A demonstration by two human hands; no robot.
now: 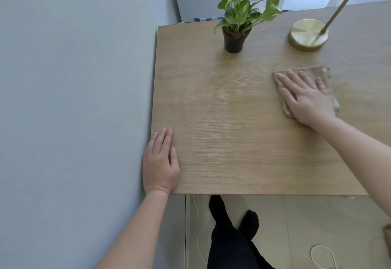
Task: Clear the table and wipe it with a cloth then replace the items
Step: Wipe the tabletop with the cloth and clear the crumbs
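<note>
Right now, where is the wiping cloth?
In the head view the cloth lies on the right side of the table, pressed under the right hand, just nearer than the brass lamp base.

Nothing to read here: no word, number, brand or sign shows on the table [222, 110], the cloth [317, 72], the pot [233, 42] or the lamp base [307, 34].
</note>
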